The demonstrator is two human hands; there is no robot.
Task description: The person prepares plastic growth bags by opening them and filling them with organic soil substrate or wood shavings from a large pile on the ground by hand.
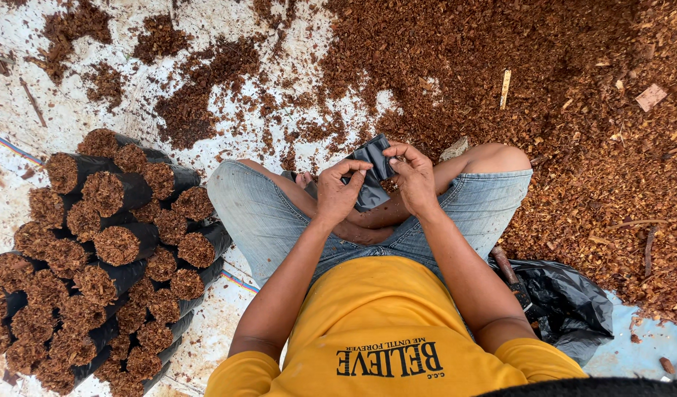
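I sit cross-legged in denim shorts and a yellow shirt. My left hand (338,192) and my right hand (413,176) both pinch a small empty black plastic bag (372,170) held above my lap, fingers working at its upper edge. The bag hangs flat and crumpled between the two hands. A wide heap of reddish-brown shredded husk (515,81) lies just beyond my knees.
At my left stands a stack of several black bags packed with husk (107,250), lying on their sides. A crumpled black plastic bundle (566,301) sits by my right hip, with a knife-like tool (510,276) beside it. Loose husk is scattered over the white tarpaulin (15,103).
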